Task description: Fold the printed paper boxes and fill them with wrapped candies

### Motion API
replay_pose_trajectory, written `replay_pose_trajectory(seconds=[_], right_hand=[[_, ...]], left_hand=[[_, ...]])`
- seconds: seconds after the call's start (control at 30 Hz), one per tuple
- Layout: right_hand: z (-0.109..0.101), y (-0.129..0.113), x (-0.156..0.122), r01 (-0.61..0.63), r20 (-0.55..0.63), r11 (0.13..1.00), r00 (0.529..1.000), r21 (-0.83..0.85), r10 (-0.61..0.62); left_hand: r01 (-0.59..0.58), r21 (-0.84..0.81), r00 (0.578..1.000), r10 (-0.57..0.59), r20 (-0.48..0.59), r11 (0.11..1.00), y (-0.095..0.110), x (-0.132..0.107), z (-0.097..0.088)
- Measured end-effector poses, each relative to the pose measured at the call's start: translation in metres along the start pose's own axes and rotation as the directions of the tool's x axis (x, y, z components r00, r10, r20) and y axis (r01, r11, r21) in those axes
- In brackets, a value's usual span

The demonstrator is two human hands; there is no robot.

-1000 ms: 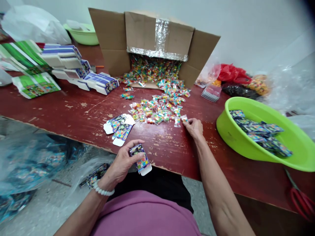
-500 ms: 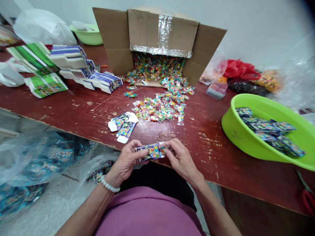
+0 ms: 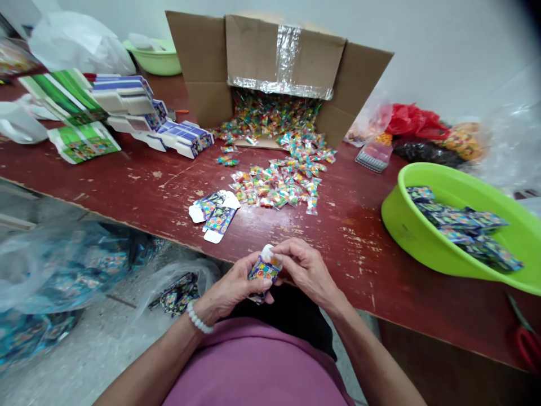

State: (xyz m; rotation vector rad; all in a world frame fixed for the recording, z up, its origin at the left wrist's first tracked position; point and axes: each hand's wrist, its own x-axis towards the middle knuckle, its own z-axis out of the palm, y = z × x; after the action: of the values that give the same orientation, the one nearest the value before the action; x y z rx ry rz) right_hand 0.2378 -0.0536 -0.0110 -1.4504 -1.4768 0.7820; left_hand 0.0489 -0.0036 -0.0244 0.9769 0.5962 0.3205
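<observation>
Chipped red paint covers the counter point(image 3: 127, 180), with a white wall behind it; a cardboard box point(image 3: 270, 51) lies on its side at the back edge, and a heap of small wrapped sweets point(image 3: 274, 180) spills from its mouth toward the middle. Two flat printed cartons point(image 3: 214, 217) lie just left of the heap; stacks of folded green and blue cartons point(image 3: 127, 107) sit toward the back left corner. A lime-green basin point(image 3: 439, 231) near the right edge holds a pile of printed packets point(image 3: 460, 225); red-handled scissors point(image 3: 527, 345) lie at the right edge. Both hands are at the counter's front edge, above the lap; the left hand point(image 3: 234, 287) cradles a small printed carton point(image 3: 264, 270), its fingers point(image 3: 257, 296) curled around the lower part. The right hand point(image 3: 306, 268) is at the carton's top end, its fingers point(image 3: 281, 248) pressed together and pinching the white flap point(image 3: 267, 254); a plastic bag point(image 3: 181, 287) lies on the floor below, with printed cartons inside.
</observation>
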Motion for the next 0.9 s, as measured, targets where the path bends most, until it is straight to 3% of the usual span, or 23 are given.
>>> replay_pose_trajectory(seconds=[0.13, 0.2, 0.37, 0.47, 0.53, 0.6, 0.67, 0.77, 0.9], right_hand=[[0.007, 0.004, -0.002, -0.023, -0.092, 0.982, 0.995, 0.186, 0.04], [0.01, 0.005, -0.003, -0.035, -0.107, 0.983, 0.993, 0.179, 0.055], [0.015, -0.004, -0.007, 0.047, 0.083, 0.997, 0.995, 0.062, -0.052], [0.02, -0.007, -0.008, -0.093, 0.028, 0.951, 0.996, 0.295, 0.089], [0.024, -0.005, -0.008, -0.226, 0.013, 0.84, 0.967, 0.492, 0.253], [0.028, -0.002, -0.005, -0.328, 0.112, 0.737, 0.938, 0.591, 0.328], [0.031, 0.002, -0.002, -0.36, 0.196, 0.726, 0.932, 0.585, 0.304], [0.035, 0.005, -0.001, -0.277, 0.159, 0.784, 0.961, 0.556, 0.226], [0.035, 0.003, -0.006, -0.037, -0.061, 0.916, 0.996, 0.398, 0.067]], left_hand=[[-0.067, -0.053, 0.997, 0.065, -0.036, 0.996, 0.0, 0.001, 0.001], [-0.085, -0.064, 0.996, 0.083, -0.042, 0.994, 0.0, 0.001, 0.003], [-0.085, -0.113, 0.987, 0.068, -0.146, 0.99, 0.0, 0.002, 0.008], [-0.027, -0.28, 0.975, -0.037, -0.219, 0.96, -0.001, 0.004, 0.007], [-0.011, -0.331, 0.97, -0.07, -0.231, 0.943, -0.002, 0.005, 0.006], [-0.035, -0.296, 0.967, -0.043, -0.251, 0.955, -0.004, 0.005, 0.006], [-0.076, -0.215, 0.961, 0.014, -0.277, 0.974, -0.006, 0.004, 0.007], [-0.113, -0.164, 0.955, 0.062, -0.289, 0.98, -0.007, 0.002, 0.007], [-0.041, -0.367, 0.978, -0.038, -0.203, 0.929, -0.002, 0.001, 0.006]])
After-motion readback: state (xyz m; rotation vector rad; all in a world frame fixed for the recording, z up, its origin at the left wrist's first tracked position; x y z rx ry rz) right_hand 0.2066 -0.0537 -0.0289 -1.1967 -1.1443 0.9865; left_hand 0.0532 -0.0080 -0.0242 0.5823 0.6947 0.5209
